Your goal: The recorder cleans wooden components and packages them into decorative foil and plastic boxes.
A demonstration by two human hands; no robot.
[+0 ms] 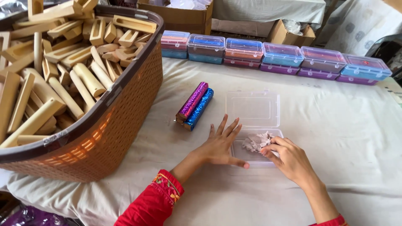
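A clear plastic box (255,138) is lying open on the white cloth-covered table (335,138) directly in front of you, its hinged lid (253,109) folded back flat away from you, and a small pale crumpled wad of material (255,142) is sitting inside its shallow tray. Your right hand (289,161) is curling over the tray's right side, fingertips pinching at the edge of the wad. Your left hand (220,146) is resting flat with fingers spread wide, gripping nothing, its palm on the cloth just beside the box and its thumb stretching along the tray's near edge. A red embroidered sleeve (157,201) is covering your left forearm. Just left of the lid, two glitter-wrapped rolls are lying side by side and touching, a purple-pink roll (192,100) and a blue roll (200,108). Farther back, a row of closed clear boxes (276,56) holding coloured contents is running along the table's far side. At your left, a large brown woven basket (121,109) is standing on the table, heaped with pale wooden pieces (63,62). Cardboard cartons (184,16) are standing beyond the table.
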